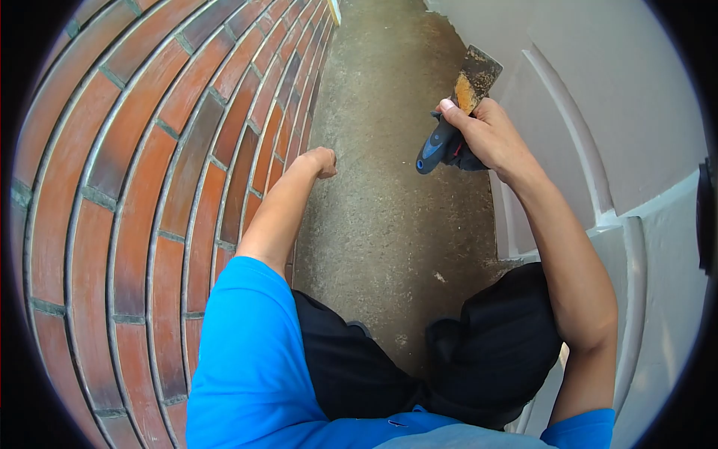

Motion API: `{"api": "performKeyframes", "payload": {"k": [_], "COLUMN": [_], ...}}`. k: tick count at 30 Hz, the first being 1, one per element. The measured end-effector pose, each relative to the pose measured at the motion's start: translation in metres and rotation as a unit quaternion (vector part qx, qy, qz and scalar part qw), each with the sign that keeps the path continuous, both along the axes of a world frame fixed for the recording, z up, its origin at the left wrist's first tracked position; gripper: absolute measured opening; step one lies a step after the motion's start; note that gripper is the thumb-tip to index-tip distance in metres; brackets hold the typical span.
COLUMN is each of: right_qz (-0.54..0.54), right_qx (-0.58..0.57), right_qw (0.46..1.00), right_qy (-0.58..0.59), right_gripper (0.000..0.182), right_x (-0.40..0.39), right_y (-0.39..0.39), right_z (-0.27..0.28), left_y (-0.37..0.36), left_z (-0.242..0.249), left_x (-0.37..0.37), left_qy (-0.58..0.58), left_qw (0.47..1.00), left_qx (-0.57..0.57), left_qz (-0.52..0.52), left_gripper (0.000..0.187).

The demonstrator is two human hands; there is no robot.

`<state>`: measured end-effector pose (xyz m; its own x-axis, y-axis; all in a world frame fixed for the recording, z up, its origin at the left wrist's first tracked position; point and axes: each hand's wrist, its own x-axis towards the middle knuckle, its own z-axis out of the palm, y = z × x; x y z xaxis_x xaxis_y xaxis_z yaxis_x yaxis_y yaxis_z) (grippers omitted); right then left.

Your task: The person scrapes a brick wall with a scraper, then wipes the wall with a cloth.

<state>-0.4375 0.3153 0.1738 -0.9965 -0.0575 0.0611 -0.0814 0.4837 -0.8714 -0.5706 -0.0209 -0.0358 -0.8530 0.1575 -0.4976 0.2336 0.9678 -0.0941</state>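
Note:
A putty knife (pixel 479 72) with a broad, dirt-crusted blade is in my right hand (pixel 490 133). Its blue-and-black handle (pixel 431 152) sticks out below the thumb, and the blade points up and away from me. Something black with a touch of red (pixel 465 157) shows under the same hand; most of it is hidden by the palm. My left hand (pixel 321 160) is curled into a fist beside the brick wall (pixel 142 209), over the concrete floor (pixel 381 217), with nothing sticking out of it.
Along the right runs a pale grey wall (pixel 636 97) with raised mouldings, close to my right arm. The concrete strip between the two walls is narrow, stained and gritty. My knees in black trousers (pixel 493 337) are bent low over it. A dark object (pixel 704 217) stands at the far right edge.

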Motion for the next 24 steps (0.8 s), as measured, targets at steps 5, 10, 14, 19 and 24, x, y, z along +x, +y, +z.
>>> {"api": "performKeyframes", "payload": {"k": [5, 10, 14, 19, 24], "right_qz": [0.005, 0.009, 0.011, 0.013, 0.028], "right_qx": [0.014, 0.013, 0.005, 0.010, 0.098], "right_qw": [1.000, 1.000, 0.999, 0.998, 0.994], "right_qy": [-0.001, 0.014, 0.047, 0.063, 0.040], "right_gripper": [0.045, 0.045, 0.045, 0.046, 0.051], "right_x": [-0.001, -0.004, -0.009, -0.007, -0.011], "right_y": [-0.001, -0.001, 0.001, 0.002, 0.011], "right_z": [-0.002, -0.008, -0.016, -0.018, -0.023], "left_y": [0.001, 0.000, -0.001, -0.005, 0.004], "left_z": [0.001, 0.004, 0.001, -0.008, 0.012], "left_x": [-0.002, -0.001, -0.003, -0.007, 0.002], "left_qy": [-0.018, -0.028, -0.010, -0.001, -0.043], "left_qw": [1.000, 0.999, 1.000, 1.000, 0.998], "left_qx": [-0.002, 0.000, -0.006, 0.005, -0.008], "left_qz": [0.007, 0.017, 0.001, -0.020, 0.039], "left_gripper": [0.029, 0.029, 0.029, 0.030, 0.028]}}
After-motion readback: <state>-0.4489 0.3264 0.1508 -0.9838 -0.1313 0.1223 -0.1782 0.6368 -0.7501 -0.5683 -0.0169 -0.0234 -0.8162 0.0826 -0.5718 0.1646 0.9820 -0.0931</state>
